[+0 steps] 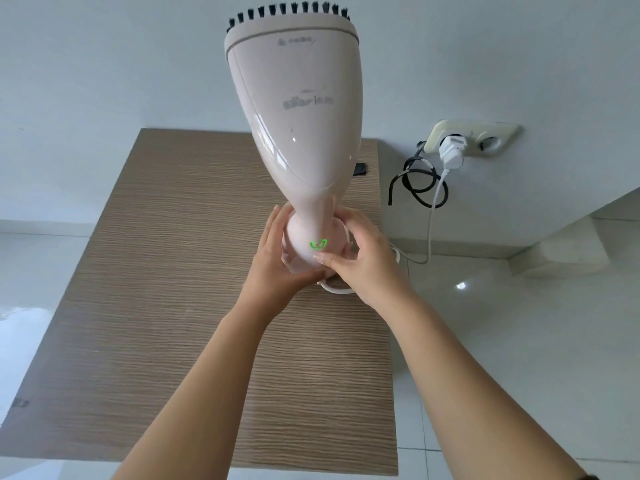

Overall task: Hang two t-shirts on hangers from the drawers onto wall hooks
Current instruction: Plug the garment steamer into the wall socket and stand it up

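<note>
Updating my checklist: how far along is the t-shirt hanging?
Done: nothing visible; no t-shirt, hanger or hook is in view. In hand: the left hand and right hand hold the base of a pink garment steamer, upright on the wooden top, its green light lit. Left: seemingly both shirts to hang.

Wood-grain top [156,271]: pink steamer [298,109] upright, white cord [337,289] at base, black obj [360,169], maybe a clip.

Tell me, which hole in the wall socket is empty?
The hole on the right, farther from the steamer, is empty; the other holds a white plug.
</note>
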The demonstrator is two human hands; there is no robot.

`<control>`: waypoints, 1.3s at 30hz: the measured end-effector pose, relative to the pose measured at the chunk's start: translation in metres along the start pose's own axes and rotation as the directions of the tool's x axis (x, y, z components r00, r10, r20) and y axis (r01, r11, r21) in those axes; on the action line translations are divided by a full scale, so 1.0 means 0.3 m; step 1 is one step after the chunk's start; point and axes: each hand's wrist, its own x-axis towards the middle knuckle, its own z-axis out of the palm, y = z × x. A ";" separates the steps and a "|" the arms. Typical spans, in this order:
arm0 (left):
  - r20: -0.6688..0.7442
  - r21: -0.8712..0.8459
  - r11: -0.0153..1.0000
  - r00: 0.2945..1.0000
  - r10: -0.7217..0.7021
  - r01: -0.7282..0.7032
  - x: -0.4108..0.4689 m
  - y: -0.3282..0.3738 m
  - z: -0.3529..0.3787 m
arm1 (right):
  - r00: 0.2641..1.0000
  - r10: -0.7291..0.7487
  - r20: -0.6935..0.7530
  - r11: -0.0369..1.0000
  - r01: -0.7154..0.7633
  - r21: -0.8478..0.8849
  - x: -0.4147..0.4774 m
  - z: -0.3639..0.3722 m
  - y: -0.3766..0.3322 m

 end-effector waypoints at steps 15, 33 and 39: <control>-0.008 0.020 0.999 0.999 0.043 -0.043 -0.007 0.008 -0.001 | 0.997 0.066 -0.034 0.997 -0.064 0.039 -0.022 0.019 0.001; 0.042 0.342 0.940 0.999 -0.018 0.003 -0.092 0.079 -0.073 | 0.981 0.119 -0.150 0.978 -0.142 -0.153 -0.163 0.058 -0.046; -0.265 0.454 0.888 0.942 0.207 -0.067 -0.558 0.006 -0.211 | 0.951 0.080 -0.299 0.996 -0.085 -0.003 -0.550 0.211 -0.131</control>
